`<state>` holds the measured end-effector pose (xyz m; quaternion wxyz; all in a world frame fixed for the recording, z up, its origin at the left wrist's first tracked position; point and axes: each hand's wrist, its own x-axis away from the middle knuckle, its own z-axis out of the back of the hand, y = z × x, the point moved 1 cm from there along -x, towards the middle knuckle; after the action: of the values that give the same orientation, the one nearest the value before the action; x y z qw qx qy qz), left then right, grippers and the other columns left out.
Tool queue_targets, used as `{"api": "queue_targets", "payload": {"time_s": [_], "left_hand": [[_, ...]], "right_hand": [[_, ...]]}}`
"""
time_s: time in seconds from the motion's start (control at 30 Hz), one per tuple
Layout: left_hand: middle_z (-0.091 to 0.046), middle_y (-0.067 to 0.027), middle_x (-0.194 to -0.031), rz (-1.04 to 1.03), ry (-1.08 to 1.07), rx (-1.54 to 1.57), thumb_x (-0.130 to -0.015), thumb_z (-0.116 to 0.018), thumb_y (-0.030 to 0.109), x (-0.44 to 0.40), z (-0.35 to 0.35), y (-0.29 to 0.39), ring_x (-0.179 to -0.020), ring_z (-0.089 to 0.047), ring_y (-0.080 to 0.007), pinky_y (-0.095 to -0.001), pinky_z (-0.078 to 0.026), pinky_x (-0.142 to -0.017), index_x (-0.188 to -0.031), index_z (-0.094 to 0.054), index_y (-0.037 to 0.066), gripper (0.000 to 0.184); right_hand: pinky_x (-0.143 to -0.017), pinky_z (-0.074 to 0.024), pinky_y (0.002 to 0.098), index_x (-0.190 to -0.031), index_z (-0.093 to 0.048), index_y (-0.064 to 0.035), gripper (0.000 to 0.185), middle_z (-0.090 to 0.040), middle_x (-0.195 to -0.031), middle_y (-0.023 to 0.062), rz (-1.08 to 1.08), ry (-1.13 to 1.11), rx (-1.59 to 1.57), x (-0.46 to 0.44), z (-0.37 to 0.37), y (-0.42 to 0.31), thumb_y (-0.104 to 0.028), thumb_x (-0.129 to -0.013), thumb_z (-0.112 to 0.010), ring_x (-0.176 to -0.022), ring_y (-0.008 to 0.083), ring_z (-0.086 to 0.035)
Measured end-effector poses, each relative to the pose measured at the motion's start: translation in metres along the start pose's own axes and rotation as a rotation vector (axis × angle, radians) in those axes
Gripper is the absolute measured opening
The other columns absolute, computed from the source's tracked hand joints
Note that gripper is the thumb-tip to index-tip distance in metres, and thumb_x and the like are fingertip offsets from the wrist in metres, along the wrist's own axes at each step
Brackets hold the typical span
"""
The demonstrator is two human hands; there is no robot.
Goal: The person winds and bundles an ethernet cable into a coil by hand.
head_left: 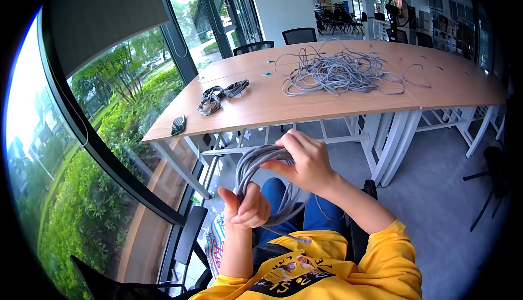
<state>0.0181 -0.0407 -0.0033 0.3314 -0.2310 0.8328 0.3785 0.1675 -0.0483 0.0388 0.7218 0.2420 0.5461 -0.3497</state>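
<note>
A coil of grey network cable (pixel 251 164) is held up over my lap, formed into a ring of several loops. My left hand (pixel 249 207) is wrapped round the coil's lower left side, thumb sticking up. At the upper right of the ring, my right hand (pixel 303 158) grips the loops between thumb and fingers. One cable end with a plug (pixel 302 240) hangs loose below the ring, in front of my yellow shirt. Another strand dangles on the right, over my jeans.
Ahead stands a wooden table (pixel 261 109) with a big tangle of grey cable (pixel 340 71). Nearer its left end lie bundled cables (pixel 213 99) and a phone (pixel 178 125). Office chairs (pixel 299 35) stand behind it. Windows line the left side. A printed bag (pixel 214 243) is beside my chair.
</note>
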Motion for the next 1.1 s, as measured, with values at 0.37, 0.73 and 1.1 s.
{"api": "queue_targets", "payload": {"time_s": [0.37,0.73,1.1], "left_hand": [[-0.036,0.0081,-0.039,0.033,-0.137,0.088,-0.081,-0.039,0.051,0.002,-0.001,-0.002,-0.027,-0.028,-0.0018,-0.0136,-0.019,-0.027,-0.071,-0.043,0.007,0.046],[-0.041,0.0025,-0.035,-0.051,0.331,0.016,-0.084,-0.024,0.052,0.002,-0.002,0.011,-0.023,-0.035,-0.003,-0.0117,-0.025,-0.024,-0.063,-0.035,0.008,0.05],[-0.038,0.0033,-0.034,-0.036,0.439,0.027,-0.09,-0.015,0.039,-0.005,-0.011,0.013,-0.023,-0.031,-0.0026,-0.0124,-0.023,-0.025,-0.068,-0.036,0.007,0.044]], "right_hand": [[-0.052,-0.0439,0.0275,-0.086,-0.05,0.0025,0.045,-0.051,-0.075,0.0083,-0.028,0.184,-0.315,-0.007,-0.005,-0.008,-0.035,-0.068,-0.065,-0.054,0.0194,-0.051],[-0.067,-0.0462,0.0249,-0.101,-0.053,-0.0001,0.033,-0.059,-0.095,0.0132,-0.401,-0.304,-0.704,-0.006,0.005,-0.006,-0.021,-0.077,-0.058,-0.082,0.0181,-0.059],[-0.076,-0.043,0.0272,-0.107,-0.052,-0.0024,0.032,-0.056,-0.101,0.0132,-0.377,-0.285,-0.683,-0.007,0.007,-0.005,-0.021,-0.081,-0.053,-0.091,0.0195,-0.055]]}}
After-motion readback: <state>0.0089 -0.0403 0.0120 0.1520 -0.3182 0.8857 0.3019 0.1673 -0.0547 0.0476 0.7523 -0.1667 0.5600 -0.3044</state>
